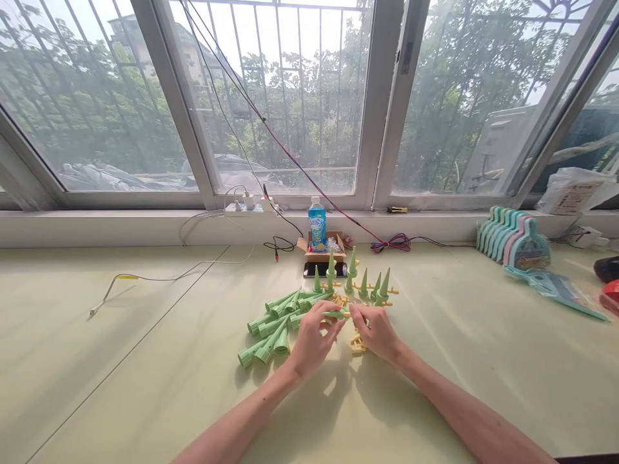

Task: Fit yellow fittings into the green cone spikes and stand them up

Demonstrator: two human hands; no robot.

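Observation:
My left hand (313, 335) is closed around a green plastic cone spike (333, 314), held lying sideways above the table. My right hand (374, 330) pinches at the spike's tip end, fingers pressed together on it. A heap of several green cone spikes (271, 322) lies flat just left of my left hand. Behind my hands several green spikes stand upright (362, 280), each with a small yellow piece at its base. A small pile of loose yellow plastic pieces (358, 343) lies under my right hand.
A blue drink bottle (317, 224) stands in a small cardboard box (323, 252) by the window sill, with a dark phone (323, 269) in front. Cables (145, 278) trail across the pale table. Pastel plastic items (512, 237) are stacked at the right.

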